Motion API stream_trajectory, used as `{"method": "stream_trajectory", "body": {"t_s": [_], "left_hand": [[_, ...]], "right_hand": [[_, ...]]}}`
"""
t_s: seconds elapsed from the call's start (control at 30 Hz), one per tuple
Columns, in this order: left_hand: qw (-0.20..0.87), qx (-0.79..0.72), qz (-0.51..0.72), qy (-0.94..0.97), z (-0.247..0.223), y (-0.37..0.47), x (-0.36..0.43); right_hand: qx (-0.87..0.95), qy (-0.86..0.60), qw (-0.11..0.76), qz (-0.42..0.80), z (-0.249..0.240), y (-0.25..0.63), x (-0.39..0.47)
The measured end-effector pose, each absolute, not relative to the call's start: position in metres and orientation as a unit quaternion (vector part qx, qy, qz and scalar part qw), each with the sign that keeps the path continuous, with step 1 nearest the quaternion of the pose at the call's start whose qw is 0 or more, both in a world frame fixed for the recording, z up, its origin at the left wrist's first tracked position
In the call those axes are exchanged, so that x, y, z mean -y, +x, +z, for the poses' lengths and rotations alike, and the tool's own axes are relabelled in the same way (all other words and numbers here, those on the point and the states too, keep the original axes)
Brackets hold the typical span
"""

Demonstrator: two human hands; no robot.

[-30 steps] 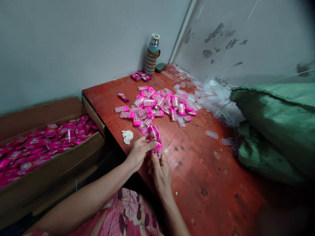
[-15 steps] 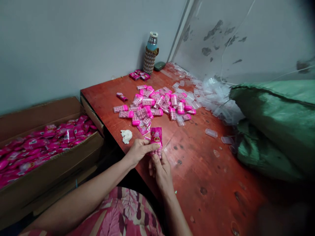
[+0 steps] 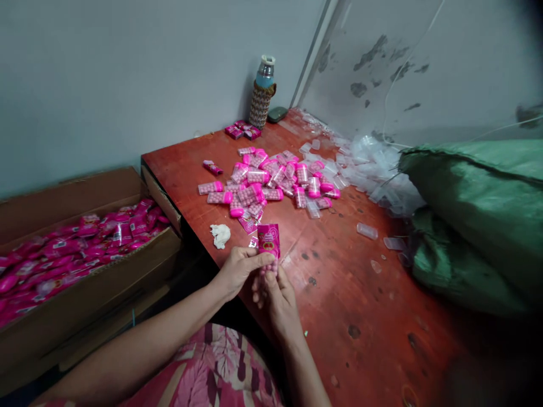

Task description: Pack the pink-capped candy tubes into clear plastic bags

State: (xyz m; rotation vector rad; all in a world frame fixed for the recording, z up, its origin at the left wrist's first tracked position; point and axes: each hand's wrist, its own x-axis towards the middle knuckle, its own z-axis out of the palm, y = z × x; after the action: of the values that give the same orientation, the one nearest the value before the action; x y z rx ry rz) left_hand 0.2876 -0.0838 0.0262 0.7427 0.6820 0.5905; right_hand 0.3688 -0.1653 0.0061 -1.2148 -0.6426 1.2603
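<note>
Above the table's near edge, my left hand is closed with its thumb on a pink printed wrapper. The wrapper stands upright around the upper part of a small clear candy bottle, whose pink balls show below it. My right hand pinches the lower end of that bottle between thumb and fingers. Beyond my hands lies a heap of pink-capped bottles filled with pink balls. A flat pink wrapper lies at the near side of the heap, just past my hands.
On my left a cardboard box holds many pink packets. The red table carries crumpled white tissue, loose clear containers, pink boxes and a flask in a knitted cover. A green sack bulges at right.
Both hands and the wrapped bottle have moved slightly lower in view. The wrapper's top looks wider and more turned. My grip is otherwise much the same, and the camera view has shifted slightly.
</note>
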Motion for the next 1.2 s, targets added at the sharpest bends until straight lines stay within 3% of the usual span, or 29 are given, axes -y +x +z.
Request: {"method": "stream_trajectory", "body": {"t_s": [0.37,0.53,0.67,0.73,0.87,1.0,1.1,1.2], "left_hand": [[0.846,-0.321,0.307,0.296,0.021,0.286,0.101],[0.838,-0.321,0.344,0.276,0.035,0.252,0.091],[0.693,-0.356,0.589,0.214,0.051,0.198,0.061],[0.634,-0.370,0.638,0.234,0.050,0.184,0.049],[0.533,-0.460,0.513,0.491,0.024,0.204,0.052],[0.244,-0.380,0.332,0.828,-0.007,0.248,0.067],[0.108,-0.356,0.292,0.881,-0.018,0.262,0.070],[0.097,-0.351,0.300,0.882,-0.021,0.262,0.069]], "right_hand": [[0.230,-0.532,0.643,0.501,0.002,0.371,0.159],[0.264,-0.534,0.603,0.531,0.008,0.368,0.149],[0.291,-0.543,0.577,0.536,0.013,0.375,0.149],[0.289,-0.566,0.571,0.519,0.013,0.380,0.150],[0.279,-0.600,0.556,0.503,0.010,0.387,0.151],[0.293,-0.613,0.540,0.497,0.010,0.389,0.154],[0.303,-0.629,0.527,0.484,0.010,0.391,0.157],[0.316,-0.638,0.517,0.475,0.008,0.394,0.158]]}}
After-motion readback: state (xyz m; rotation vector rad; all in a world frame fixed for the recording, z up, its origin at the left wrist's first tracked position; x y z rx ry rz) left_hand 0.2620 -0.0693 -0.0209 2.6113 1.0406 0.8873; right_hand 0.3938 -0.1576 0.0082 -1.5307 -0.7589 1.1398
